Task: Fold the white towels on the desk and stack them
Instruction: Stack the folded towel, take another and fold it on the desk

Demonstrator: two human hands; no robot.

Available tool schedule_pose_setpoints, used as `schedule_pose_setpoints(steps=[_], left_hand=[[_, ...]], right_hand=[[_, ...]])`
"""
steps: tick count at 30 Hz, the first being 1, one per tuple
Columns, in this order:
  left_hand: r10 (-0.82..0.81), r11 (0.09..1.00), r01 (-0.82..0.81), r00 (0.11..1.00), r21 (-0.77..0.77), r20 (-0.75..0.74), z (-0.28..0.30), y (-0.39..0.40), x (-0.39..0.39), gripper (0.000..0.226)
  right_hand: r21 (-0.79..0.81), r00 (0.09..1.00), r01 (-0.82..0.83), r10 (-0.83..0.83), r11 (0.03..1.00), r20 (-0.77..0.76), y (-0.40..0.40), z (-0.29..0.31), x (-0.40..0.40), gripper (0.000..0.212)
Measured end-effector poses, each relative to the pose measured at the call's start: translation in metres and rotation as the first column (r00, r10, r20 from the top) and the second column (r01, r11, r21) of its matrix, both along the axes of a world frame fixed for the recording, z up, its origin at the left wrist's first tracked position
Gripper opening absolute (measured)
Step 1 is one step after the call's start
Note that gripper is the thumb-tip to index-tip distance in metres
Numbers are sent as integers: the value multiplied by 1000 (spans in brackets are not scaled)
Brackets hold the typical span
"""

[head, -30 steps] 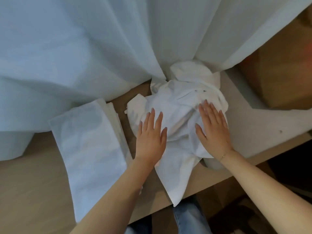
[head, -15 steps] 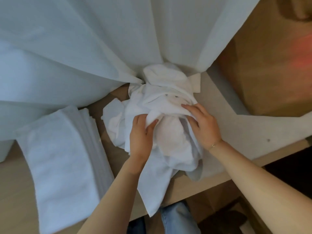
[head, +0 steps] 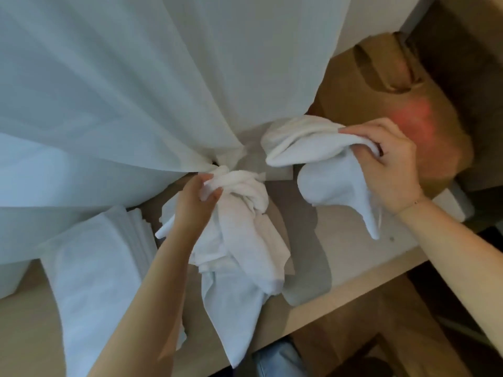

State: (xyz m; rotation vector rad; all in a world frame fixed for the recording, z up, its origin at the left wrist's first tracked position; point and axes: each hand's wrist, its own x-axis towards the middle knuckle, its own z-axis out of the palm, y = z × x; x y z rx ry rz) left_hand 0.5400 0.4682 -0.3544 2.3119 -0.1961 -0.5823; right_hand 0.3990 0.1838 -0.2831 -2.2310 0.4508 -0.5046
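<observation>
My left hand (head: 194,205) grips the top of a crumpled bundle of white towels (head: 239,240) and holds it up over the wooden desk (head: 340,257); the bundle's tail hangs past the desk's front edge. My right hand (head: 386,164) grips a single white towel (head: 321,159), lifted to the right and apart from the bundle, its corner dangling below my wrist. A stack of folded white towels (head: 92,273) lies on the desk at the left.
A white curtain (head: 136,91) hangs across the back and drapes onto the desk behind the towels. A brown paper bag (head: 394,85) stands at the back right. Below the desk's front edge are my jeans (head: 277,360) and dark floor.
Both hands lay flat on the towel heap, then closed on it. Now my right hand has pulled one towel up and to the right, and my left hand has lifted the remaining bundle.
</observation>
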Motion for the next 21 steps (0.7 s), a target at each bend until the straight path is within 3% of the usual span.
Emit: schedule_pose_setpoints(steps=[3,8,12,15,21], left_hand=[[31,996,-35,998,-79,-50,29,3,-27,40],[-27,937,-28,988,-347,-151,104,-11,-76,50],[-133,878,32,975,-477,-179,163,-13,-108,64],[-265,855,140,946,-499,-189,197,-1,-127,57],[-308,796,217,949,-565,-70,259,38,-165,37]], right_hand=[[201,1000,25,-25,979,-3,1,44,-19,25],[569,997,58,-78,820,12,32,114,-52,20],[695,997,58,-82,716,2,70,152,-74,21],[765,993,64,-116,640,14,106,183,-88,20],[710,996,57,-89,702,8,177,250,-124,22]])
